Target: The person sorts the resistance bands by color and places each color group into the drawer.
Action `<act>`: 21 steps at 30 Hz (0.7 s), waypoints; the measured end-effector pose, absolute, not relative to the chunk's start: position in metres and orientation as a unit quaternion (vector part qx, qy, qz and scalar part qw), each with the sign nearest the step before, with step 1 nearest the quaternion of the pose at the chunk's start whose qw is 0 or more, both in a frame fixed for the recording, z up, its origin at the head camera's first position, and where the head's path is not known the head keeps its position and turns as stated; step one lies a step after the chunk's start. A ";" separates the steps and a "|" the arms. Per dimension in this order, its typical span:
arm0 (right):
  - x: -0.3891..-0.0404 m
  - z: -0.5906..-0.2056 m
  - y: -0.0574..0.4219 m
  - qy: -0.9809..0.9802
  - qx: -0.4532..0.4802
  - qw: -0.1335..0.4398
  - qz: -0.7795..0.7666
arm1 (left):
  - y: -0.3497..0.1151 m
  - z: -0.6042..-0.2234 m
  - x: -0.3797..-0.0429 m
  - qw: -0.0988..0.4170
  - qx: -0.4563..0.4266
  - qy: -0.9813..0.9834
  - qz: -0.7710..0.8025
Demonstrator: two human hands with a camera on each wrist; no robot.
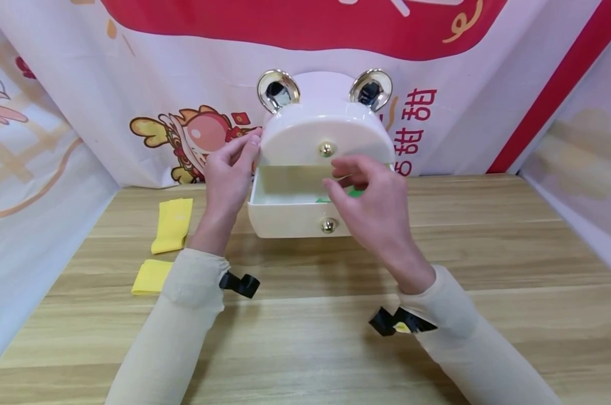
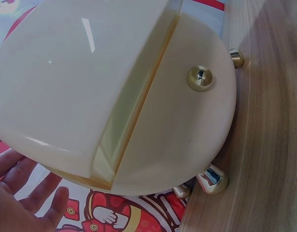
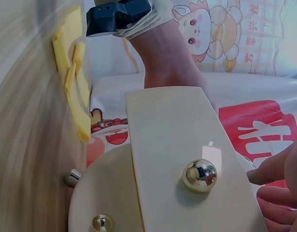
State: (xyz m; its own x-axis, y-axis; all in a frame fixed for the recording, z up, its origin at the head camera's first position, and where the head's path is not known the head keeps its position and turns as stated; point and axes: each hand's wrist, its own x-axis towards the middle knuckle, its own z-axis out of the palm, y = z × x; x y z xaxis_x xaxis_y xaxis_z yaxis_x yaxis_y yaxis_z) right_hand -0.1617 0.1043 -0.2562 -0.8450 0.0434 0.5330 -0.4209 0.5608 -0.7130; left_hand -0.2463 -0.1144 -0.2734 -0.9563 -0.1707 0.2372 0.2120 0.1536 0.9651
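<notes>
A glossy white cabinet with two round gold ears stands at the back of the table, its drawer pulled out. Small green pieces lie inside this drawer, partly hidden by the front wall and a hand. My left hand is at the cabinet's left side, fingertips right at its upper edge; its fingers are spread in the left wrist view. Over the drawer's right half, my right hand has loosely bent fingers, thumb apart from them, and nothing visible between. The right wrist view has the drawer's gold knob in front.
Yellow folded cloth strips lie on the wooden table, left of the cabinet. Behind it hangs a printed white and red backdrop. Gold ball feet support the cabinet, and a lower front carries another gold knob.
</notes>
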 end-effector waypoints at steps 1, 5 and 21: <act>-0.161 -0.257 0.105 -0.842 0.116 0.258 0.459 | -0.114 -0.274 -0.246 0.149 -0.015 -0.744 -0.652; -0.158 -0.258 0.109 -0.823 0.129 0.270 0.482 | -0.113 -0.274 -0.247 0.155 -0.020 -0.739 -0.656; -0.119 -0.292 0.108 -0.805 0.120 0.272 0.513 | -0.114 -0.274 -0.247 0.154 -0.015 -0.744 -0.650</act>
State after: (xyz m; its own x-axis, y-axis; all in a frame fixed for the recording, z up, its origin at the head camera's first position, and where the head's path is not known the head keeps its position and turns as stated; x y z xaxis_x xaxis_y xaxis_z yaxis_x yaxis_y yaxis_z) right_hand -0.1185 0.1081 -0.2916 -0.8236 0.0866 0.5606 -0.4717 0.4444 -0.7616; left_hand -0.2471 -0.1143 -0.2744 -0.9524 -0.1771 0.2483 0.2226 0.1533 0.9628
